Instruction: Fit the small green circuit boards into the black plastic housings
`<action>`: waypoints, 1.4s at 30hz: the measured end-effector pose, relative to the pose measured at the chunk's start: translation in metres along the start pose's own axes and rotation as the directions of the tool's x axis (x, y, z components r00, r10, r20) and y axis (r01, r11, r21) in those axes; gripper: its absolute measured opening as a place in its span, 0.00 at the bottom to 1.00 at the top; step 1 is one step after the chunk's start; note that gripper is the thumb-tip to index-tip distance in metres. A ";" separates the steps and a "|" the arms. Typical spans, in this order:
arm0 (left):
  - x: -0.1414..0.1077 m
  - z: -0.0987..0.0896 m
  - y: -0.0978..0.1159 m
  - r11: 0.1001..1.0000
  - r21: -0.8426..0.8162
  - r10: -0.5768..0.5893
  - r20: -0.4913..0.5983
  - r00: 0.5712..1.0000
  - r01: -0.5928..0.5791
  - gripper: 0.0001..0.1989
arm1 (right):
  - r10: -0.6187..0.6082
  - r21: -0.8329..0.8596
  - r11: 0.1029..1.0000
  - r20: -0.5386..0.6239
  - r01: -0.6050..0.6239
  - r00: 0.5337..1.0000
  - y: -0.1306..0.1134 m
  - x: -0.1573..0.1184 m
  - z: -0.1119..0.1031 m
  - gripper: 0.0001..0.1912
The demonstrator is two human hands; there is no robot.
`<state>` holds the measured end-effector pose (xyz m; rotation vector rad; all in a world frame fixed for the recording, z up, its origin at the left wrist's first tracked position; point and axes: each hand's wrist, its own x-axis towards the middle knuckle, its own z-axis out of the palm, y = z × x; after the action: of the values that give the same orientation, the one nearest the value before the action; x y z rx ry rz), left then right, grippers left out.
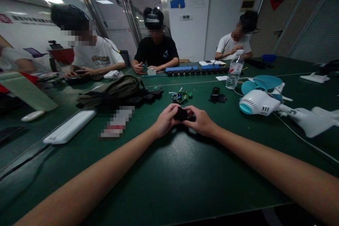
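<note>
My left hand (167, 120) and my right hand (200, 121) meet above the green table (180, 169). Between them they hold a small black plastic piece (181, 113); its exact kind cannot be made out. The left fingers wrap its left side, while the right fingers pinch at its right end, where a dark part sticks out. Just beyond my hands lies a small heap of green circuit boards (181, 96). Some black plastic parts (217, 95) rest farther right, and a row of black block-like pieces (148, 97) lies to the left.
On the right are a water bottle (235, 70) and a white and teal fan (259, 102) with its cable. A white power strip (71, 127) and a dark bag (113, 90) lie left. Across the table, several people work near a row of blue and black pieces (194, 71).
</note>
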<state>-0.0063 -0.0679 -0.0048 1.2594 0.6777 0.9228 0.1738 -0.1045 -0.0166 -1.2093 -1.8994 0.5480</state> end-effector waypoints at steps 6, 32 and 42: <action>-0.009 -0.007 0.005 0.985 0.146 0.070 0.161 0.985 -0.094 0.20 | 0.025 0.184 0.983 -0.012 -0.022 1.000 -0.002 -0.007 -0.010 0.17; -0.006 -0.018 0.004 0.226 0.809 0.302 0.471 0.829 -0.542 0.21 | -0.107 0.028 0.994 0.103 0.105 0.989 0.006 -0.002 -0.025 0.18; -0.006 -0.016 0.003 0.211 0.858 0.311 0.395 0.864 -0.468 0.21 | -0.050 0.019 0.999 0.067 0.049 0.996 0.007 -0.003 -0.024 0.17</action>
<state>-0.0233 -0.0650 -0.0050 2.6882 0.8293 0.7974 0.1972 -0.1052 -0.0085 -1.1422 -1.9721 0.5838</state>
